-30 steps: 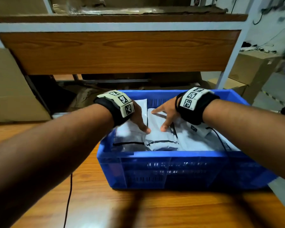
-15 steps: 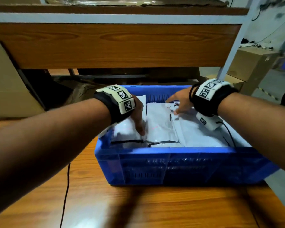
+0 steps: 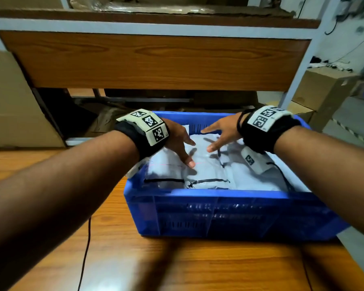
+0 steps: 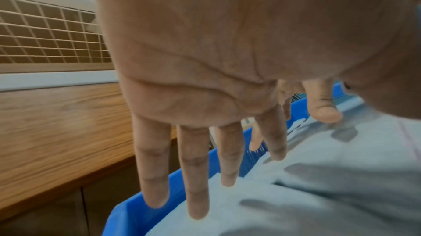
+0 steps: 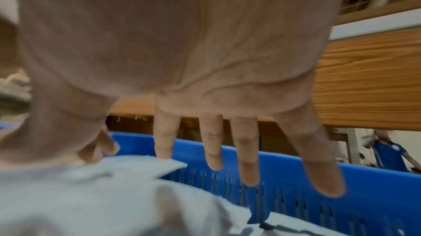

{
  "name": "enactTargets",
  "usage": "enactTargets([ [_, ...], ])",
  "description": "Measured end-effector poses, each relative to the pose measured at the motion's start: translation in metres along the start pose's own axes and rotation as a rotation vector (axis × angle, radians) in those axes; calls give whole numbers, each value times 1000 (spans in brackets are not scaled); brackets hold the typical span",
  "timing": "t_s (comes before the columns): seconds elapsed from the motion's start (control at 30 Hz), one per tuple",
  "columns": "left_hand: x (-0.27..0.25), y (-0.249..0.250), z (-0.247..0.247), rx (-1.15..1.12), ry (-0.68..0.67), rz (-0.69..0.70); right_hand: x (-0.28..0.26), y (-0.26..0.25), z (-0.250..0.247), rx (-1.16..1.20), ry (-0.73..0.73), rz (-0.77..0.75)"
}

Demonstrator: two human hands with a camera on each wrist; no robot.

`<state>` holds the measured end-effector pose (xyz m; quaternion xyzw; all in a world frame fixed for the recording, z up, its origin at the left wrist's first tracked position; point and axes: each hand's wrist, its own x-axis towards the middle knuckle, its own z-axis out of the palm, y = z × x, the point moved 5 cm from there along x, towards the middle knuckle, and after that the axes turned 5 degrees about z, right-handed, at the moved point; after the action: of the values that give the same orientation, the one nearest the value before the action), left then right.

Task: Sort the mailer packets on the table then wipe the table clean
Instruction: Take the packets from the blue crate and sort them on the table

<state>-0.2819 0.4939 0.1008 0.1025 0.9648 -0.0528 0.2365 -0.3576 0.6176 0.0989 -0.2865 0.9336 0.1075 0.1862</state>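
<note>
my left hand and right hand hover spread, fingers straight, over white mailer packets. they fill the blue crate on the counter.

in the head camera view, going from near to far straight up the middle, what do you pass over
wooden table → near wall of the blue crate → white mailer packets → far wall of the crate → wood-fronted shelf
</note>
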Motion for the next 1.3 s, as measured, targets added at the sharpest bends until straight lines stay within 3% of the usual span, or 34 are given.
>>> enactTargets([
  [0.17, 12, 20, 14, 77, -92, 27, 0, 24, 36, 44, -156, 92],
  [0.27, 11, 21, 9, 57, -91, 45, 4, 26, 46, 41, -161, 89],
  [0.47, -15, -8, -21, -157, 220, 85, 1, 25, -5, 35, 68, 12],
  [0.6, -55, -47, -24, -355, 395, 21, -6, -12, -51, 17, 260, -86],
  [0.73, -112, -100, 7, -550, 498, -120, -7, -79, -83, 22, 344, -208],
  [0.87, -183, -155, 75, -573, 503, -292, -9, -163, -98, -14, 426, -295],
  [1.03, -270, -215, 186, -763, 454, -476, -17, -296, -86, 28, 425, -441],
  [1.3, -426, -308, 313, -854, 630, -736, -22, -528, -46, 114, 303, -607],
])
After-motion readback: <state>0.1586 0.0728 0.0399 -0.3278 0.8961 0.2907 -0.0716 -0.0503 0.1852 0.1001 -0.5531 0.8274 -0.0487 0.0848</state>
